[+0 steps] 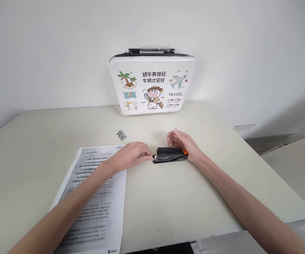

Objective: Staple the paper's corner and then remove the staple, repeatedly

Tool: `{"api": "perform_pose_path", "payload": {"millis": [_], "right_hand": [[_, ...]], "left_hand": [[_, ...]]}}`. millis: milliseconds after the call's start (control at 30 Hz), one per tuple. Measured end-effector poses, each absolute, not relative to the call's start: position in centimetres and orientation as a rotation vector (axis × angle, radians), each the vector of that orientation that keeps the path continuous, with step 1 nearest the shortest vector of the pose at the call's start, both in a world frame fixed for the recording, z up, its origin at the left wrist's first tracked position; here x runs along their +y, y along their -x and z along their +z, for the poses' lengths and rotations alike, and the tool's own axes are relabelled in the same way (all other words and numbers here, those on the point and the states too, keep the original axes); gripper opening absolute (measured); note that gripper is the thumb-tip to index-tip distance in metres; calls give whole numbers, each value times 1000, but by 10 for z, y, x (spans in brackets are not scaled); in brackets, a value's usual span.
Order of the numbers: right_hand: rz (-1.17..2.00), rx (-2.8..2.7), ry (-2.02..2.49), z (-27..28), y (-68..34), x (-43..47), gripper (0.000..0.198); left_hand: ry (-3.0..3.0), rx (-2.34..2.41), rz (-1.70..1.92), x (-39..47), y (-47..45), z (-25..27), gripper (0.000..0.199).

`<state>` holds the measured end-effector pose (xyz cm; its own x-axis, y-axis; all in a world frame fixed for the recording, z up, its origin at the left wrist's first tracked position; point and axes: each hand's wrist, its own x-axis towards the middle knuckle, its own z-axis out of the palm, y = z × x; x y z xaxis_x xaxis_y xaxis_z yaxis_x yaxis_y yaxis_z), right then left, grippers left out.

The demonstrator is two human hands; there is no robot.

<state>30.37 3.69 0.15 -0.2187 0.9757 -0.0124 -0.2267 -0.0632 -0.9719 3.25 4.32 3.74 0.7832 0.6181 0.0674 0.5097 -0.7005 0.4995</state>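
A black stapler (170, 155) with an orange part at its rear end lies on the table, its front end pointing left. My left hand (133, 155) is closed, with thumb and fingertips pinched at the stapler's front end. Beside the rear end, my right hand (182, 141) is open, its fingers loosely curved behind the stapler and the heel of the hand near the orange part. Under my left forearm lies a printed paper sheet (96, 197). Several small strips of staples (121, 135) rest on the table beyond the sheet's top edge.
A white hard case (152, 81) with cartoon prints and a black handle stands at the back against the white wall (62, 53). The pale table (165, 197) has its front edge near the bottom of the view. Another light surface (297, 173) stands to the right.
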Motion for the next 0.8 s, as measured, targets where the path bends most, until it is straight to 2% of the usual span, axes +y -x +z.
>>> {"api": "perform_pose_path", "payload": {"millis": [233, 333, 500, 800], "right_hand": [[1481, -1272, 998, 4, -304, 32, 45], [1476, -1289, 993, 3, -304, 32, 44], [1451, -1343, 1002, 1, -303, 29, 45], [1442, -1363, 1052, 3, -301, 26, 45]], "left_hand": [[-2519, 1661, 563, 40, 60, 28, 27], [-2552, 1816, 560, 32, 83, 19, 27], [-2517, 1875, 646, 23, 78, 4, 25], [-2285, 1593, 704, 6, 16, -6, 22]]}}
